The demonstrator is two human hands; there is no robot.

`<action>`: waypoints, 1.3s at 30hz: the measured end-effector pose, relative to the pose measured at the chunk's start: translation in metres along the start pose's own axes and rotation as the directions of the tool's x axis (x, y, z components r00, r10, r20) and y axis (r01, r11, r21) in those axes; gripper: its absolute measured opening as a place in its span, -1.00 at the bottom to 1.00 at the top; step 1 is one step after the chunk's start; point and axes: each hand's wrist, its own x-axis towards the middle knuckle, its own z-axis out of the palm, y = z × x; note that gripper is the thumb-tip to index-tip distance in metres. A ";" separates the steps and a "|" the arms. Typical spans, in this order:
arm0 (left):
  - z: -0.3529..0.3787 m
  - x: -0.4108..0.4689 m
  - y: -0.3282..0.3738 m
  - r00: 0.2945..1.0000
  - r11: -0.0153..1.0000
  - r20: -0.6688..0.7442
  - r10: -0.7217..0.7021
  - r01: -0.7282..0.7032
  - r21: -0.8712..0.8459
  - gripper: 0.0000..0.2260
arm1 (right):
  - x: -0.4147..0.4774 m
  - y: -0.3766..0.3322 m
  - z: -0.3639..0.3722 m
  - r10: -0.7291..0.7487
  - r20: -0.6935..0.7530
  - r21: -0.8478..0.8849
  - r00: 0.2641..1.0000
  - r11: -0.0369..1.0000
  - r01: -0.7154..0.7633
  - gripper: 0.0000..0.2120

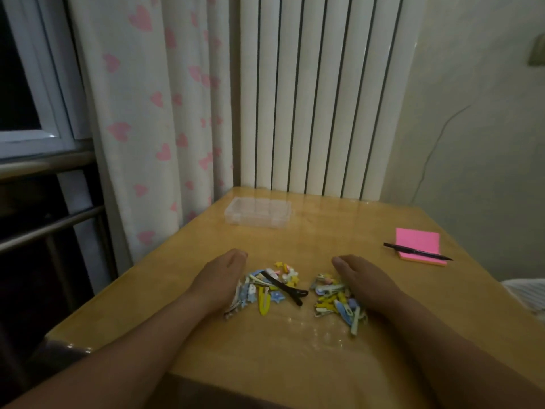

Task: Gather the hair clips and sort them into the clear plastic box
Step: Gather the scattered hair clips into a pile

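Observation:
Several small hair clips lie in two heaps on the wooden table [265, 349]. The left heap [265, 287] holds yellow, blue and white clips and one long black clip [287, 287]. The right heap [336, 299] is mostly yellow, blue and green. My left hand [216, 276] rests on its edge against the outer side of the left heap, fingers together and straight. My right hand [362, 278] stands the same way against the outer side of the right heap. Neither hand grips a clip. The clear plastic box [258, 214] sits closed at the far left of the table.
A pink sticky-note pad [418, 246] with a black pen [417, 251] across it lies at the right of the table. A white radiator [318, 98] and a heart-print curtain [147, 113] stand behind the table. The table's left edge drops off beside metal rails [50, 228].

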 end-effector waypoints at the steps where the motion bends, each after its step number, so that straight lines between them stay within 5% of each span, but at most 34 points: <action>1: 0.005 0.001 0.004 0.999 1.000 0.035 0.008 -0.008 0.009 -0.61 | -0.004 -0.004 0.002 -0.015 -0.006 0.008 1.000 1.000 0.015 -0.47; 9: 0.062 0.002 0.067 0.988 0.951 0.151 0.035 0.014 -0.309 -0.55 | -0.024 -0.021 0.014 -0.071 -0.073 0.327 0.995 0.941 0.091 -0.54; 12: 0.063 0.004 0.072 0.997 0.923 0.016 0.074 -0.063 -0.379 -0.65 | -0.028 -0.013 0.012 0.003 -0.167 0.424 0.986 0.903 0.069 -0.50; 15: 0.048 0.010 0.055 0.986 0.964 -0.153 0.061 -0.098 -0.248 -0.63 | -0.028 -0.012 0.016 0.003 -0.163 0.329 0.987 0.943 0.052 -0.50; 19: 0.048 0.020 0.046 0.996 0.994 0.093 -0.002 0.012 -0.109 -0.56 | -0.023 -0.023 0.025 -0.079 -0.101 0.191 0.992 0.977 0.097 -0.53; 24: 0.073 0.013 0.074 0.966 0.967 0.224 0.131 -0.074 -0.245 -0.56 | -0.025 -0.018 0.021 -0.112 -0.153 0.387 0.982 0.908 0.164 -0.60; 27: 0.075 0.012 0.079 0.967 0.925 0.223 0.127 -0.035 -0.377 -0.58 | -0.024 -0.016 0.019 -0.090 -0.165 0.348 0.982 0.926 0.144 -0.57; 30: 0.075 0.012 0.081 0.967 0.943 0.216 0.135 -0.059 -0.326 -0.46 | -0.026 -0.021 0.022 -0.129 -0.099 0.253 0.987 0.956 0.150 -0.56; 36: 0.075 0.004 0.079 0.968 0.938 0.214 0.134 -0.054 -0.342 -0.54 | -0.040 -0.020 0.018 -0.087 -0.132 0.449 0.987 0.883 0.138 -0.58; 39: 0.073 -0.002 0.079 0.968 0.924 0.223 0.113 -0.020 -0.382 -0.57 | -0.046 -0.024 0.016 -0.076 -0.100 0.246 0.992 0.964 0.099 -0.53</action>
